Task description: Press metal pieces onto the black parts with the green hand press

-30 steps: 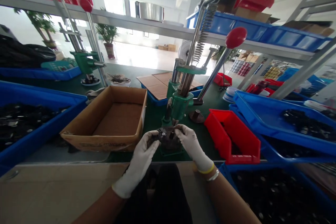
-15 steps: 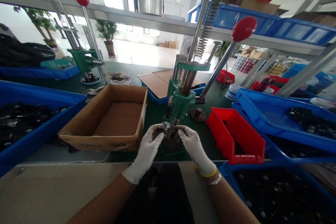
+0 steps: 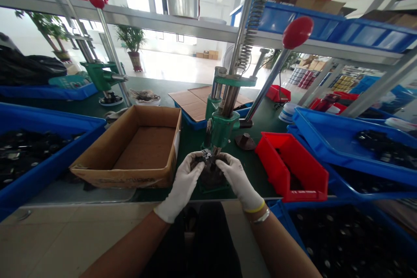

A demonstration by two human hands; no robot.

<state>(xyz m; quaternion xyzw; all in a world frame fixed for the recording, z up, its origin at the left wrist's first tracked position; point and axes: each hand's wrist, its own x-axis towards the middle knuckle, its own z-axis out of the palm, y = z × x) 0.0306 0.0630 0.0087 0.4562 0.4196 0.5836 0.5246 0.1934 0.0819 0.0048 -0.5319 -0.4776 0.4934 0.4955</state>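
Head camera shows a green press (image 3: 222, 126) standing on a green tabletop (image 3: 192, 150), with both gloved hands brought together just below its ram. The left hand (image 3: 182, 182) pinches a small dark part (image 3: 206, 155) with bright metal bits between thumb and fingers, holding it in front of the ram, over the dark base of the press. The right hand (image 3: 238, 179) has its thumb and fingertips drawn narrow at the other side of that spot; whether they grip the same part or a separate piece, I cannot tell. A cardboard box (image 3: 143, 147) lies near the left hand, and beyond it, at the left edge, a blue bin (image 3: 87, 126) holds black parts. Right of the press are a red bin (image 3: 276, 160) and a round-based metal piece (image 3: 245, 141), then stacked blue trays (image 3: 322, 132) with black parts. The red-knobbed lever (image 3: 270, 80) rises to the upper right.
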